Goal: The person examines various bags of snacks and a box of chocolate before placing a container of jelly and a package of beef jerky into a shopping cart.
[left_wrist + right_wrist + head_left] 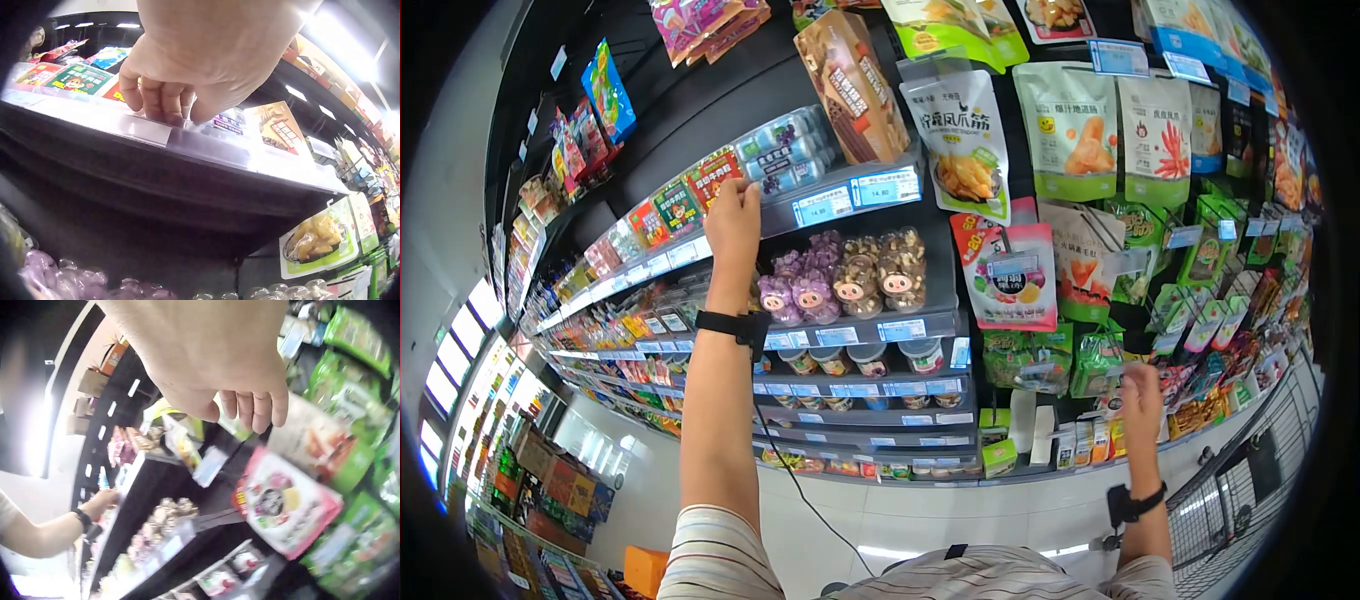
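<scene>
My left hand (734, 222) reaches to the upper shelf's front edge, fingers bent downward. Beside it stand a red packet (716, 174) and blue clear packs (780, 152). In the left wrist view the fingertips (169, 106) dip behind the clear shelf lip (206, 145), next to a pack with a purple label (230, 121); I cannot tell whether they grip anything. My right hand (1141, 400) hangs loosely curled with nothing in it, in front of the hanging green bags (1097, 362). The right wrist view shows its fingers (253, 411) relaxed near a white-and-pink pouch (284, 503).
A tall brown box (852, 88) stands right of the blue packs. Purple and brown round-filled containers (810, 285) sit one shelf below, with lidded cups (920, 354) under them. A wire shopping cart (1240, 490) is at the lower right. A cable (805, 495) hangs from the left wrist.
</scene>
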Demonstrator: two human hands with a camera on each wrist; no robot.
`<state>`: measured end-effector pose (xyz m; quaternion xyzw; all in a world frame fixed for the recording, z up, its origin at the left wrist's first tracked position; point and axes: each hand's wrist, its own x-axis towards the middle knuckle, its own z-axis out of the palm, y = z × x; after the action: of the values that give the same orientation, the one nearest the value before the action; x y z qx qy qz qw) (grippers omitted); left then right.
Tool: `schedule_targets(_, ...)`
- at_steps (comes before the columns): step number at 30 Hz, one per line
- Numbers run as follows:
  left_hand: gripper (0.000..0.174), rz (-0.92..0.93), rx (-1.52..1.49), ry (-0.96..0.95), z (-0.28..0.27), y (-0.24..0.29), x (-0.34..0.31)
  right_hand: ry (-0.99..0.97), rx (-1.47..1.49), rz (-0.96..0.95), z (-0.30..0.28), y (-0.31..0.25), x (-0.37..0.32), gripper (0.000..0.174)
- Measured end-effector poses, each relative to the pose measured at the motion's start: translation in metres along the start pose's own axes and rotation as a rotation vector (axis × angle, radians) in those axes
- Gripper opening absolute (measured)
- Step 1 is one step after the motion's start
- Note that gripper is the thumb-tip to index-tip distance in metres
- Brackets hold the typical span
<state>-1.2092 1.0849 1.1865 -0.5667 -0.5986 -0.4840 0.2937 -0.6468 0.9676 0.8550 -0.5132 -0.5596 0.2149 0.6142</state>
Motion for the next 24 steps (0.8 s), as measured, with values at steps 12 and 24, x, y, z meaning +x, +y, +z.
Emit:
schedule_targets(12, 0.044, 0.064, -0.020, 0.146, 0.006, 0.018, 0.002, 0.236, -1.112, 0.431, -0.258, 0.250, -0.214, 0.050)
schedule_targets(24, 0.054, 0.205, 0.146, 0.215, 0.010, 0.043, -0.026, -0.219, -0.887, 0.776, -0.255, 0.268, -0.274, 0.042)
